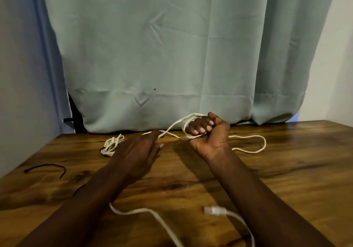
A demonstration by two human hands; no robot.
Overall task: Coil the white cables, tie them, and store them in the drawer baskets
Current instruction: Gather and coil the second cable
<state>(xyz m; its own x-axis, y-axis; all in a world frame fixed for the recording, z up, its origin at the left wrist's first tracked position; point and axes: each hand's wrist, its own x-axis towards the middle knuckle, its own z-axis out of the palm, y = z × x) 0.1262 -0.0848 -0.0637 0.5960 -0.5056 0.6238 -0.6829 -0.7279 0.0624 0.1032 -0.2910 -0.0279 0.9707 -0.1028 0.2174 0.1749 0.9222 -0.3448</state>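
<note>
The white cable (246, 143) is partly looped around the right hand (209, 132), whose grip is clamped shut on the coils above the table (286, 170). Its slack tail trails right and could snag or kink — loops may slip off. The left hand (137, 151), fingers loosely apart, guides the strand just beside.

Bare table (286, 170) at right; near cable (152, 214) and black ties (45, 168) clutter elsewhere.
</note>
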